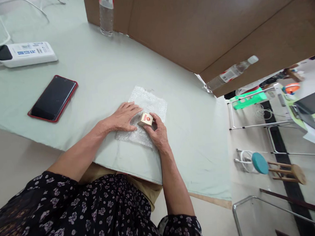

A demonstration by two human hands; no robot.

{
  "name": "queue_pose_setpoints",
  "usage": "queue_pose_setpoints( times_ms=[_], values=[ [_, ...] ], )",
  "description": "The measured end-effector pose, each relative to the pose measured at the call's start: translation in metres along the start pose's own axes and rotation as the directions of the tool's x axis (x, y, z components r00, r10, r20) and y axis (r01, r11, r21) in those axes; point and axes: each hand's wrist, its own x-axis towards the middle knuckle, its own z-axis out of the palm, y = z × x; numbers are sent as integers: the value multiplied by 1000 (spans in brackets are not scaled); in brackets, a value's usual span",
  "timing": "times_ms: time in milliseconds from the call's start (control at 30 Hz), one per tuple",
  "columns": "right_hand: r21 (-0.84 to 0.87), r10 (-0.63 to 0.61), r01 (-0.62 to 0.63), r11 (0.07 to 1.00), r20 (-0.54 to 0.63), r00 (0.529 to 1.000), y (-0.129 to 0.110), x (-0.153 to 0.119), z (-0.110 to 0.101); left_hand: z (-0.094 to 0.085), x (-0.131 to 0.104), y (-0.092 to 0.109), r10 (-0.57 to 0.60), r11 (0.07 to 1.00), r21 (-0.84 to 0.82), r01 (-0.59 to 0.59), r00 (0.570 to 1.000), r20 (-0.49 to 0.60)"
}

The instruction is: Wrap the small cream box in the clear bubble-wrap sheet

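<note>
Head view: pale green table (94, 68), with the bubble wrap sheet (148, 104) as landmark. Left hand (123, 117) lies flat, fingers spread, on the sheet's left part. Right hand (156, 132) pinches the small box (145, 119) at the sheet's middle, just beside the left fingertips. Box: tan cardboard, red round label, tilted.

The surface (95, 75) wears a pale green cloth. On it lie a sheet of bubble wrap (151, 104), a phone (53, 98), a power bank (25, 54) and two water bottles (106, 13).
</note>
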Motion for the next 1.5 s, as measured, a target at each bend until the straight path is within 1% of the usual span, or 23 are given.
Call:
queue_pose_setpoints(
  times_ms=[200, 700, 1267, 1500],
  values=[
    [4, 5, -5, 1000, 0, 1000, -1, -2, 0, 1, 0, -1, 12, 1000, -4, -12, 1000, -15],
    [-13, -33, 33, 999, -17, 999, 4, -3, 4, 1, 0, -2, -2, 999, -34, 1, 1000, -2],
    [-35, -36, 37, 999, 10, 999, 4, -4, 1, -6, -1, 2, -10, 1000, -18, 10, 999, 40],
    [-21, -42, 42, 999, 18, 999, 4, -4, 0, -5, -1, 1, -15, 1000, -17, 16, 999, 34]
  ],
)
